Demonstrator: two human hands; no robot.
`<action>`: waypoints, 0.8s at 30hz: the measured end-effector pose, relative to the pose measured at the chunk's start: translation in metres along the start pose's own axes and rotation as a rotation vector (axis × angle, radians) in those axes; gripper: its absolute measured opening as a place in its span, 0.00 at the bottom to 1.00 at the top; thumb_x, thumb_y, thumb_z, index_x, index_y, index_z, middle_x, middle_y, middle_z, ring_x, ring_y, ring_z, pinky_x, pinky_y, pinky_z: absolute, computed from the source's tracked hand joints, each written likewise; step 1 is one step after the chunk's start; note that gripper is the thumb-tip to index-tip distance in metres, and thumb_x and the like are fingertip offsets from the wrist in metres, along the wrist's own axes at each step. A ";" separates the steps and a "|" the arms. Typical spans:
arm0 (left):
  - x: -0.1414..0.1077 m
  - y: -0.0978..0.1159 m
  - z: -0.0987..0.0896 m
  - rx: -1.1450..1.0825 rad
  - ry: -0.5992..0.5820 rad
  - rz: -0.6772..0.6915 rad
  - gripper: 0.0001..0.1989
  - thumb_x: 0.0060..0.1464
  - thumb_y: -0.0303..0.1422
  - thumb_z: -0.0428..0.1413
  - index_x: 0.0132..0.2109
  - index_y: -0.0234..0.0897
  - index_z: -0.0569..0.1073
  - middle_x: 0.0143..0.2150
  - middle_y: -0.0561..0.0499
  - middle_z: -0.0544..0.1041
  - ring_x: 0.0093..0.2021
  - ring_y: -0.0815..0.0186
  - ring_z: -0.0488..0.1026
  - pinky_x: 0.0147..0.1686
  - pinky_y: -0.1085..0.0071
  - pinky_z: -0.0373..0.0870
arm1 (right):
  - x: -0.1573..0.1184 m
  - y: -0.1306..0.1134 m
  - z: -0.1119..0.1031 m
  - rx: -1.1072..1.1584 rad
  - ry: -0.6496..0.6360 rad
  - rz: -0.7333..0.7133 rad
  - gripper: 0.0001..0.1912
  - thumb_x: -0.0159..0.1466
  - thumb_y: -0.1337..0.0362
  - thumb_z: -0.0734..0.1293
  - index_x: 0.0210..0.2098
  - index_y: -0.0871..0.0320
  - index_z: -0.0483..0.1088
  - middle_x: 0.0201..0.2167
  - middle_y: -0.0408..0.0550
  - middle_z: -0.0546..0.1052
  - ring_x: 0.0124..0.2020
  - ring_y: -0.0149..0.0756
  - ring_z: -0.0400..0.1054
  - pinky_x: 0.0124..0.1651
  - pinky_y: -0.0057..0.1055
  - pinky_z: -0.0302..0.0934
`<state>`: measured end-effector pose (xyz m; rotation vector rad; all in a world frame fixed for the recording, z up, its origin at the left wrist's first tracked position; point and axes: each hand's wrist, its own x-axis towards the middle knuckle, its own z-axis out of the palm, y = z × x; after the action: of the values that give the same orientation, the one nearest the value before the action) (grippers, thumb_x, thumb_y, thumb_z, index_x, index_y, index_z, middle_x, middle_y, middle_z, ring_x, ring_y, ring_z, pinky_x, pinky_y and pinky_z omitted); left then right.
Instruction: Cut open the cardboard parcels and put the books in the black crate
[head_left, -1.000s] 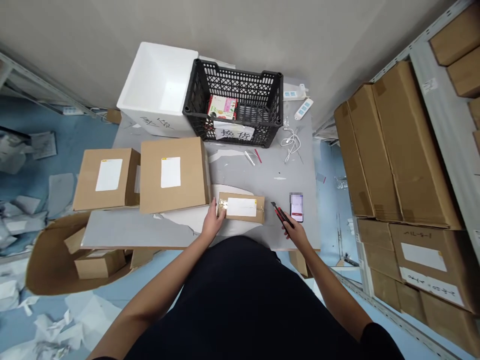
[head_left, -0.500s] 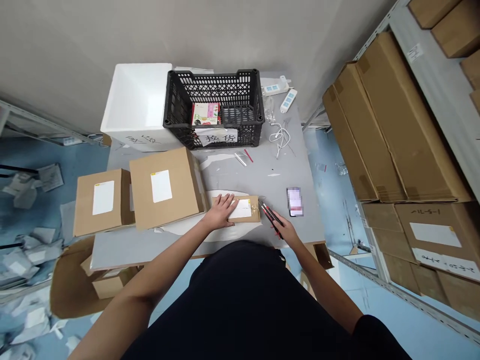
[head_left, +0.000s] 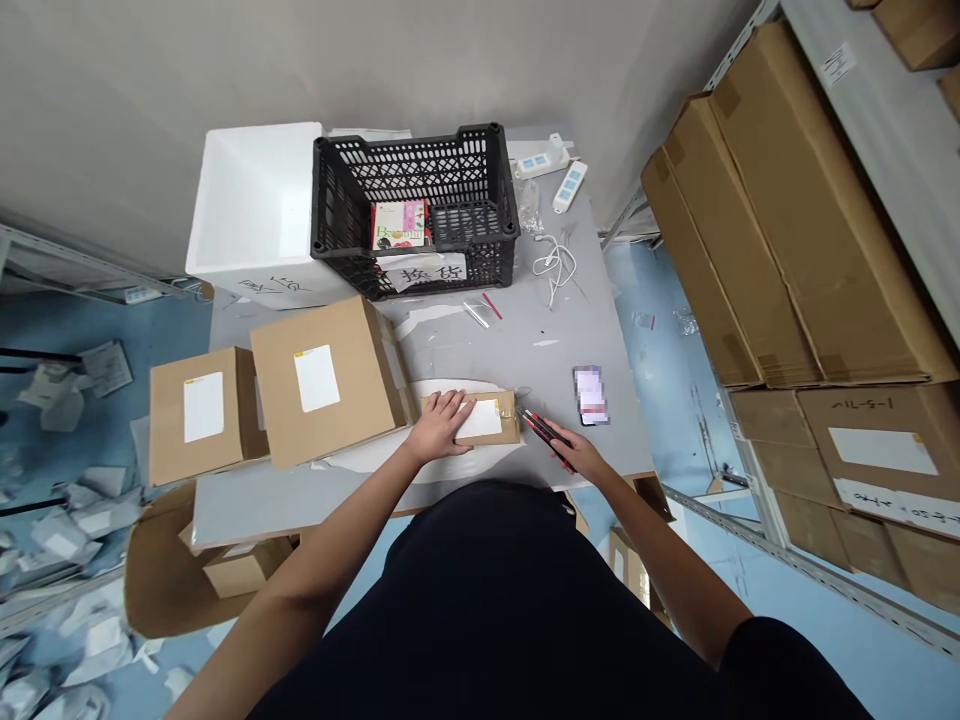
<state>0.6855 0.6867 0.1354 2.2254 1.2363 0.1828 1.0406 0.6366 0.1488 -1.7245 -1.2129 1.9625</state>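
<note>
A small flat cardboard box (head_left: 509,429) with a white label lies on the table in front of me. My left hand (head_left: 441,425) rests on its left end, fingers spread over the cardboard and label. Clear tape shows at the box's right end. In my right hand (head_left: 576,450) is a black and red utility knife (head_left: 541,430), its tip pointing left at that taped end. Whether the tip touches the tape I cannot tell. A phone (head_left: 592,395) with its screen lit lies to the right of the knife.
Two larger labelled cartons, one big (head_left: 337,390) and one smaller (head_left: 196,420), stand on the left. Behind are a white foam box (head_left: 247,273) and a black crate (head_left: 487,262) holding a colourful packet (head_left: 399,224). Power strips (head_left: 570,187) and a white cable (head_left: 555,262) lie back right.
My right hand has turned the utility knife to a flatter angle beside the box's right end. My left hand stays on the box. The whole view has shifted slightly.
</note>
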 end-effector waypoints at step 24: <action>0.000 -0.001 0.000 0.091 0.009 -0.023 0.48 0.42 0.50 0.64 0.68 0.39 0.58 0.70 0.33 0.55 0.69 0.40 0.49 0.66 0.45 0.35 | -0.047 0.016 0.025 0.170 0.031 0.028 0.34 0.63 0.49 0.64 0.67 0.50 0.57 0.28 0.42 0.73 0.19 0.27 0.63 0.20 0.24 0.58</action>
<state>0.6847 0.6868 0.1348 2.2890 1.2975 0.1301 1.0349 0.5845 0.1685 -1.6885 -0.9856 1.9836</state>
